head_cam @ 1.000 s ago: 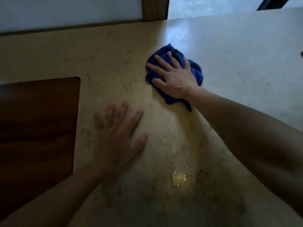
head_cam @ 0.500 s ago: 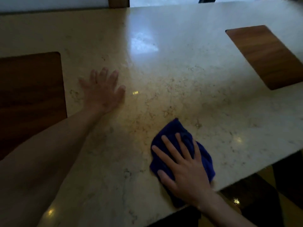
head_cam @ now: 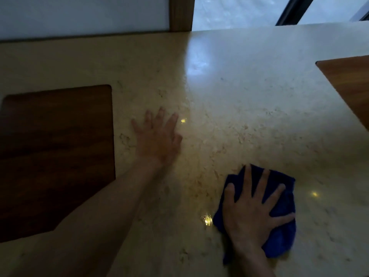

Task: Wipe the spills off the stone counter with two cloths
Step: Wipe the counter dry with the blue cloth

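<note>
A blue cloth (head_cam: 283, 232) lies crumpled on the beige stone counter (head_cam: 239, 100) at the lower right. My right hand (head_cam: 251, 212) presses flat on it with fingers spread. My left hand (head_cam: 159, 136) rests flat on the bare stone near the middle, fingers straight, holding nothing. Small bright glints show on the stone beside the cloth and near my left fingertips. Only one cloth is in view.
A dark wooden inset panel (head_cam: 56, 152) sits in the counter at the left, and a lighter wooden panel (head_cam: 347, 84) at the right edge. A white wall, a wooden post (head_cam: 180, 14) and a window run along the counter's far edge.
My right hand has kept sliding the blue cloth, from the far middle of the counter toward me and to the right. My left hand stays flat on the stone. The camera view has shifted.
</note>
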Demonstrator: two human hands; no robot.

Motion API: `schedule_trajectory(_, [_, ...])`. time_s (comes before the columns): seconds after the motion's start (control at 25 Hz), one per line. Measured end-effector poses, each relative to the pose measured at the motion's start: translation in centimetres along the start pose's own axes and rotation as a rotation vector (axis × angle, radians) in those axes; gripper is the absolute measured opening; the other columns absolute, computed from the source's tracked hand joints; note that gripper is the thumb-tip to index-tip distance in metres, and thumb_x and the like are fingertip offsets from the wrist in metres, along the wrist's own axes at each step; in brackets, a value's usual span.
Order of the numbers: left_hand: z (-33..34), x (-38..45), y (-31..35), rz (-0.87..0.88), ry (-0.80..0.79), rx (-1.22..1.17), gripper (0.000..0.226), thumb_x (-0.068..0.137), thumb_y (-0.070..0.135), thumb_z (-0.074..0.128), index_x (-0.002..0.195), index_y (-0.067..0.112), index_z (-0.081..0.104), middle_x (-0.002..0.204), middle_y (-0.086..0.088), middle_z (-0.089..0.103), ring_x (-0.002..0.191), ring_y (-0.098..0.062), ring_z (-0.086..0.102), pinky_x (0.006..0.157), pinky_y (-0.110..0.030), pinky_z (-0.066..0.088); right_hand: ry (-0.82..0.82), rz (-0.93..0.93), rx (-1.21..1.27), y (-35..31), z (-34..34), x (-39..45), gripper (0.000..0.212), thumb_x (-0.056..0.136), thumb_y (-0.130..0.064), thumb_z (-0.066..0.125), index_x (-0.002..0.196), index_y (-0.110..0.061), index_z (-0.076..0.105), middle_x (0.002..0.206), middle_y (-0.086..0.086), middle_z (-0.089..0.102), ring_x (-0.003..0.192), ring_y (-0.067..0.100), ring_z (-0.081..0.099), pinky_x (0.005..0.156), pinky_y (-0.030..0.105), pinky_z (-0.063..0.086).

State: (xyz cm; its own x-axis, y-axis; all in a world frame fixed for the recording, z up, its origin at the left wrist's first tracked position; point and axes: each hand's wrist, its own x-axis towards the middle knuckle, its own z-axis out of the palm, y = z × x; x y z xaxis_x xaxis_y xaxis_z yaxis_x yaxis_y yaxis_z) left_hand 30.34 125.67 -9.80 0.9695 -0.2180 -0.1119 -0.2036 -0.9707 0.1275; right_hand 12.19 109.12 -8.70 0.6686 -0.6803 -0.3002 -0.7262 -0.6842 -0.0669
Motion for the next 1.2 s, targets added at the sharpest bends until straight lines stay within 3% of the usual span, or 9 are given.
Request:
schedule_trajectory(0.16, [0.2,0.2,0.1,0.012,0.036,-0.081,0.065,0.090,0.049,0.020,0.154,0.033,0.023,0.166,-0.007,0.015,0.151,-0.039,0.010,0.114,-0.072,0.005,0.122,-0.227,0.021,-8.8,-1.7,10.9,0.063,0.097,-0.060,0.013,0.154,-0.042,-0.005,0.166,0.001,-0.009,0.149,0.037,-0.015,0.103,0.081,-0.002])
schedule_trajectory(0.4, [0.6,-0.2,0.4,0.026,0.076,-0.076,0.067,0.090,0.048,0.040,0.153,0.029,0.032,0.165,-0.008,0.020,0.151,-0.039,0.015,0.112,-0.074,0.013,0.126,-0.346,-0.017,-24.0,-6.7,28.1,0.067,0.092,-0.063,0.014,0.155,-0.042,0.004,0.166,0.000,-0.006,0.148,0.039,-0.014,0.102,0.081,-0.005])
schedule_trajectory(0.6, [0.6,0.0,0.3,0.040,0.087,-0.053,0.070,0.088,0.053,0.045,0.152,0.026,0.037,0.163,-0.010,0.026,0.149,-0.041,0.019,0.110,-0.075,0.015,0.085,-0.552,-0.075,-33.3,-8.4,35.5,0.069,0.090,-0.067,0.017,0.154,-0.043,0.010,0.166,0.000,-0.002,0.149,0.037,-0.012,0.104,0.079,-0.007])
schedule_trajectory(0.8, [0.5,-0.1,0.4,0.009,0.048,-0.039,0.067,0.091,0.057,0.038,0.153,0.030,0.032,0.164,-0.007,0.022,0.151,-0.038,0.015,0.111,-0.074,0.014,0.097,-0.675,-0.064,-36.2,-7.9,34.8,0.068,0.091,-0.064,0.018,0.155,-0.039,0.014,0.166,0.000,-0.001,0.150,0.035,-0.011,0.108,0.075,-0.008])
schedule_trajectory(1.04, [0.1,-0.3,0.0,0.099,0.137,-0.115,0.067,0.093,0.051,0.033,0.154,0.028,0.022,0.162,-0.009,0.027,0.150,-0.038,0.021,0.111,-0.075,0.013,0.064,-1.184,-0.201,-36.5,-4.5,25.5,0.059,0.095,-0.063,0.017,0.153,-0.049,0.014,0.166,-0.009,0.003,0.151,0.026,-0.006,0.113,0.067,-0.008])
schedule_trajectory(1.12, [0.2,-0.6,-0.4,0.091,0.218,-0.289,0.065,0.096,0.047,0.036,0.154,0.029,0.013,0.161,-0.008,0.024,0.150,-0.031,0.021,0.115,-0.068,0.013,0.058,-1.246,-0.219,-33.7,-3.9,22.9,0.058,0.096,-0.062,0.017,0.152,-0.050,0.012,0.166,-0.010,0.003,0.151,0.025,-0.008,0.115,0.064,-0.010])
schedule_trajectory(1.2, [0.2,-0.4,-0.7,-0.003,0.363,-0.510,0.067,0.097,0.038,0.047,0.153,0.029,0.012,0.157,-0.010,0.027,0.146,-0.024,0.025,0.119,-0.052,0.018,0.041,-1.269,-0.225,-29.9,-3.7,20.0,0.057,0.097,-0.063,0.017,0.152,-0.051,0.011,0.166,-0.012,0.003,0.151,0.024,-0.009,0.115,0.063,-0.010])
